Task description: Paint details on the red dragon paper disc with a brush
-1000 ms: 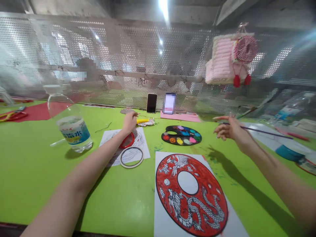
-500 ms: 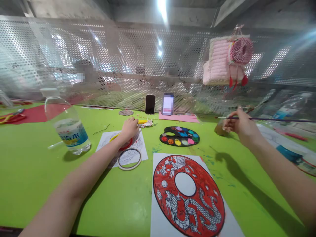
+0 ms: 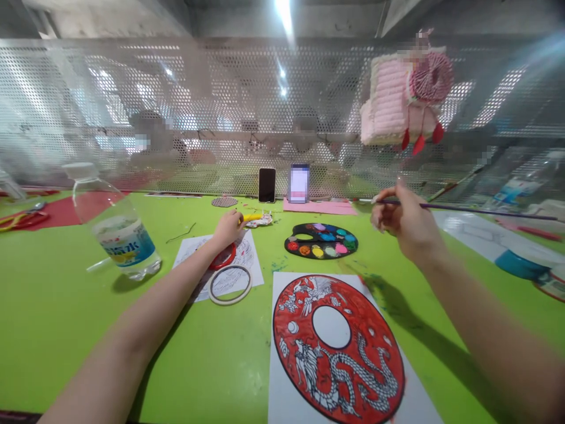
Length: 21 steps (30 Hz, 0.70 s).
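My right hand (image 3: 404,224) is closed round a thin paintbrush (image 3: 477,210) with a dark purple handle, raised above the table to the right of the palette. Its tip points left. Over a printed line-drawing sheet (image 3: 247,259), my left hand (image 3: 228,228) has its fingers closed on a slim yellow object (image 3: 250,218) whose kind I cannot make out. A black paint palette (image 3: 304,230) with several colours lies between my hands. Nearer to me is a white sheet with a ring-shaped dragon and phoenix picture (image 3: 364,312), its background painted red.
A red ring (image 3: 224,257) and a pale tape roll (image 3: 212,291) lie by my left wrist. A water bottle (image 3: 126,241) stands left. Two phones (image 3: 267,185) lean at the back against a perforated metal screen (image 3: 198,88). A pink ornament (image 3: 388,100) hangs at right.
My right hand has moved left toward the palette with the paintbrush. My left hand has shifted slightly left, its fingers now seen on the yellow object.
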Each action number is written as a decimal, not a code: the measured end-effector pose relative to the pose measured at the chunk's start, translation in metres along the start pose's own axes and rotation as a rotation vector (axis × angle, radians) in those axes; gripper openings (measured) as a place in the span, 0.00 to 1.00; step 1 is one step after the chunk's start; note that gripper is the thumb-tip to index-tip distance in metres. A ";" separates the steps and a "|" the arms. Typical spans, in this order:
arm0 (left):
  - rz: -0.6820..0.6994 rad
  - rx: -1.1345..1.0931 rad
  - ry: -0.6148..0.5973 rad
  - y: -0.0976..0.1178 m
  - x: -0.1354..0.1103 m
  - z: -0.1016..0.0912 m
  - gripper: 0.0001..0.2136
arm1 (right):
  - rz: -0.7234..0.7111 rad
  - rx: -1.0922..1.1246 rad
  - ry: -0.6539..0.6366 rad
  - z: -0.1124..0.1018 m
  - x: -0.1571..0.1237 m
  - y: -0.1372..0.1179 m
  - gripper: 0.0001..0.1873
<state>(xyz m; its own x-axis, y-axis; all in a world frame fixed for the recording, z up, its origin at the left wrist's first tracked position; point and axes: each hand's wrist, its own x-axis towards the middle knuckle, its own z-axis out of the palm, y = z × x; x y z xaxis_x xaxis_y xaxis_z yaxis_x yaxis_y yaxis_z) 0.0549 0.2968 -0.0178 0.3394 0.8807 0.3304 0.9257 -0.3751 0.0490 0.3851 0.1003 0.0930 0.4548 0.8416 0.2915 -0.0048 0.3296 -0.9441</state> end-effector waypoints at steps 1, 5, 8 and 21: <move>0.024 -0.004 0.007 0.002 0.001 -0.001 0.15 | -0.006 0.001 -0.001 -0.002 0.000 0.000 0.22; 0.119 -0.001 -0.010 0.014 0.002 0.003 0.14 | -0.009 -0.001 0.021 -0.009 0.005 0.001 0.22; 0.135 0.026 -0.010 0.023 -0.001 0.008 0.14 | 0.011 -0.011 0.018 -0.010 0.009 0.002 0.21; 0.140 0.062 0.105 0.023 -0.007 -0.002 0.14 | -0.149 -0.220 0.287 -0.049 0.050 0.005 0.26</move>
<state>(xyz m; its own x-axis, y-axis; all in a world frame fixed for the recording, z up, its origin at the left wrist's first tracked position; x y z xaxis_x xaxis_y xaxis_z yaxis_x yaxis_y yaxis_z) 0.0734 0.2815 -0.0170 0.4496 0.7848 0.4266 0.8801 -0.4708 -0.0613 0.4509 0.1232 0.0953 0.6671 0.6270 0.4023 0.2570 0.3131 -0.9143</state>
